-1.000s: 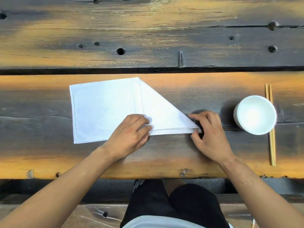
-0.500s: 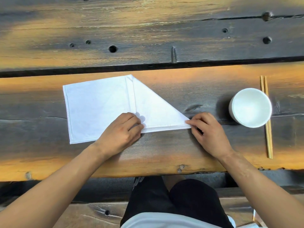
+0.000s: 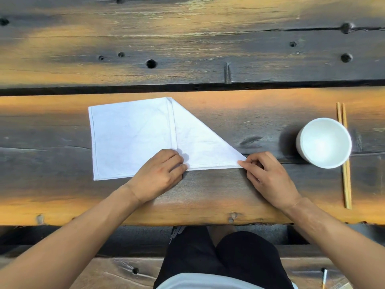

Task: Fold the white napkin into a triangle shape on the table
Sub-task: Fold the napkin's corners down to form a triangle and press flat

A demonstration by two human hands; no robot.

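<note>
The white bowl (image 3: 324, 142) stands upright on the wooden table (image 3: 208, 197) to the right of the white napkin (image 3: 133, 138), apart from it, showing only its white inside, and it sits touching a pair of chopsticks (image 3: 345, 180) that run from far to near beneath its right edge. The napkin lies flat with its long axis running left to right; its right part is folded into a triangle whose sharp corner points right toward the bowl. The left hand (image 3: 158, 176) presses curled, close-set fingers on the napkin's near edge, while the right hand (image 3: 268, 176) pinches that right corner between thumb and forefinger.
</note>
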